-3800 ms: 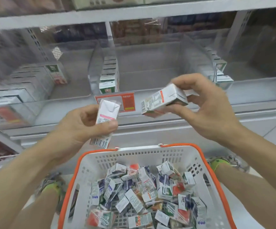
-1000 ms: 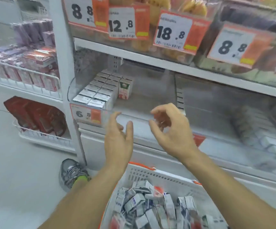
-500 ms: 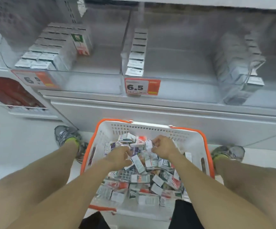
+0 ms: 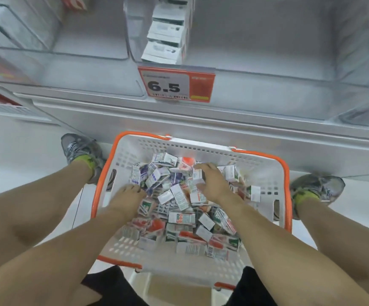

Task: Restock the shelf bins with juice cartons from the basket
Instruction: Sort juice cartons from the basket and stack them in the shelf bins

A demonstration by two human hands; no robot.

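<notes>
A white shelf unit (image 4: 201,124) fills the upper part of the view, its clear plastic shelf bins (image 4: 267,91) set side by side along it. The middle bin holds a single row of white juice cartons (image 4: 164,40) running back from its front wall, and the bin to the left holds more cartons (image 4: 7,29), blurred. An orange and white price tag (image 4: 176,85) reading 6.5 hangs on the front edge of the middle bin. Below the shelf, on the floor between the person's feet, sits a white shopping basket with an orange rim (image 4: 265,155) (its perforated walls show all around). A loose heap of small juice cartons (image 4: 181,217) lies in the basket, printed in red, green and purple, tilted every way. Both hands are down in the heap. The left hand (image 4: 128,198) rests on the cartons with fingers curled downward; whether it has hold of one cannot be told. The right hand (image 4: 210,182) is curled around a small white carton (image 4: 199,175) near the far side of the heap. Grey sneakers (image 4: 80,149) stand at either side of the basket.
</notes>
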